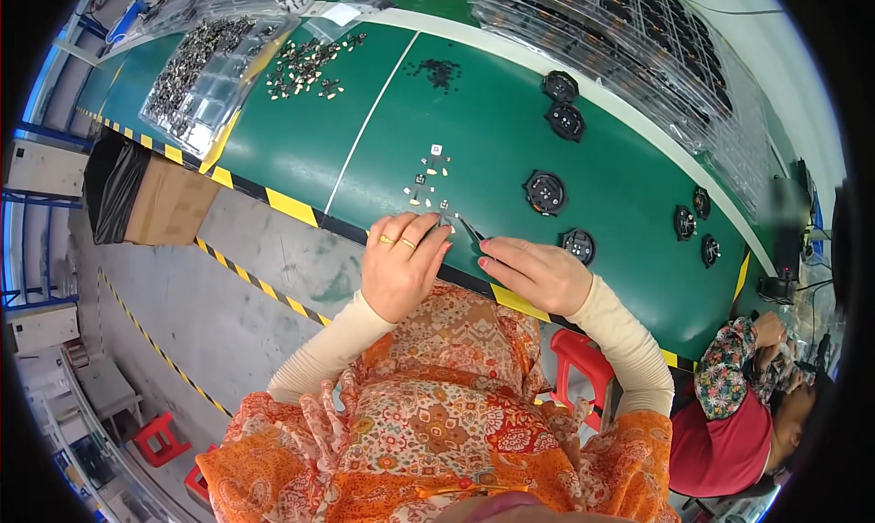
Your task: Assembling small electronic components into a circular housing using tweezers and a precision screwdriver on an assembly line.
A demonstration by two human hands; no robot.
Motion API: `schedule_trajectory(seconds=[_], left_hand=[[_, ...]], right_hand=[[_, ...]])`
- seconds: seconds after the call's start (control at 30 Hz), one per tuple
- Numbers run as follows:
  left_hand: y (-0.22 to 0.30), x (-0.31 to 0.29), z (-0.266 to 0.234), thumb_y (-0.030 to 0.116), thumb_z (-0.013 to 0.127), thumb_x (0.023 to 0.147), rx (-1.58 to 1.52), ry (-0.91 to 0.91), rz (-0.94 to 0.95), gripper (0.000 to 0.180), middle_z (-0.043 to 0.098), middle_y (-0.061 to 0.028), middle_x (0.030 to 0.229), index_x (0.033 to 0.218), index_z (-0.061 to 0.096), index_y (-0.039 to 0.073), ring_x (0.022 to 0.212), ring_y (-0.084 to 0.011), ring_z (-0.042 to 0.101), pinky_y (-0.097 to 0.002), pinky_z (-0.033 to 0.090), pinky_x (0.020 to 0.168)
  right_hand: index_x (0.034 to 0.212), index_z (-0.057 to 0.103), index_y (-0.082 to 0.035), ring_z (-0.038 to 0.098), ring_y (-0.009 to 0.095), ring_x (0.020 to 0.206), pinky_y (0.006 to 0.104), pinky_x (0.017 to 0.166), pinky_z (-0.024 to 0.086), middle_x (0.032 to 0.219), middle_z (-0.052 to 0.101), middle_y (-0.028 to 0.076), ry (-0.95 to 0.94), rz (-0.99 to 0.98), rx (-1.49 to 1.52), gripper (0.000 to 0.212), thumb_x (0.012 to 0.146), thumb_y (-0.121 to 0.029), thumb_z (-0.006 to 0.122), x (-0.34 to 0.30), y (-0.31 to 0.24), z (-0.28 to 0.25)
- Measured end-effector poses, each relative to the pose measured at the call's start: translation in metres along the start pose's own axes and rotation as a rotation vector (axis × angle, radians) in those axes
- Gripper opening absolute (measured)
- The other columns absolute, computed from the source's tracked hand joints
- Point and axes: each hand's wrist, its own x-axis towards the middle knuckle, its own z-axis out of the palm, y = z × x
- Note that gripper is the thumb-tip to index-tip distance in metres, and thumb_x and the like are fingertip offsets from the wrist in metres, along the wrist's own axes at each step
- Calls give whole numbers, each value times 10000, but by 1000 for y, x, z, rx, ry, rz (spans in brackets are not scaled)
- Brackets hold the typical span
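My left hand (401, 258), with two rings, is closed at the bench's near edge, its fingertips pinching a small dark-and-white part (444, 207). My right hand (538, 272) holds black tweezers (471, 229); their tip points at that part from the right, and I cannot tell whether it touches. Just beyond my fingers lie two similar small parts, one with a white square (437, 150) and a darker one (419, 182). To the right of the tweezers sit a round black housing (545, 193) and another round housing (578, 245) close to my right hand.
The green bench (365, 172) carries a pile of small metal parts (310, 65), black pieces (439, 72) and a bag of parts (205, 76). Stacked clear trays (620, 49) stand at the far right. A co-worker (729, 423) sits to the right, near a red stool (583, 368).
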Motion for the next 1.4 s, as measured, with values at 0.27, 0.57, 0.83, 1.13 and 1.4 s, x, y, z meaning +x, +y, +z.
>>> schedule_trajectory(seconds=[0.27, 0.57, 0.83, 1.13, 1.4], left_hand=[[-2, -1, 0, 85, 743, 796, -14, -9, 7, 246, 621, -59, 1110, 1038, 706, 65, 999, -262, 582, -413, 456, 864], [21, 11, -3, 313, 835, 665, -143, 135, 139, 457, 531, -7, 894, 1066, 731, 121, 782, -208, 514, -364, 405, 715], [84, 61, 61, 291, 723, 758, -278, -205, 266, 426, 573, -45, 994, 1117, 677, 67, 917, -217, 548, -352, 442, 778], [66, 40, 29, 248, 723, 770, -330, -319, 306, 414, 590, -68, 1111, 1129, 674, 47, 946, -219, 562, -366, 462, 780], [58, 34, 31, 112, 614, 769, -340, -334, 342, 347, 601, -50, 1078, 1101, 694, 53, 982, -233, 565, -390, 464, 839]], right_hand=[[1159, 649, 49, 654, 313, 1116, 354, 876, 581, 1215, 626, 179, -37, -99, -81, 405, 765, -46, 633, 5, 8, 6], [1009, 719, 7, 721, 316, 958, 357, 814, 607, 1110, 685, 219, 322, 291, 62, 181, 832, 30, 688, -13, 5, -14], [1098, 681, 51, 721, 310, 861, 362, 779, 599, 1106, 669, 255, 958, 850, 571, 198, 929, 77, 581, -60, -19, -32], [1082, 682, 48, 717, 288, 824, 338, 719, 589, 1055, 688, 243, 1114, 1076, 841, 166, 941, 21, 600, -86, -51, -21], [1059, 665, 60, 726, 296, 786, 335, 680, 601, 1043, 689, 286, 1124, 1203, 989, 146, 929, 13, 621, -91, -57, -11]])
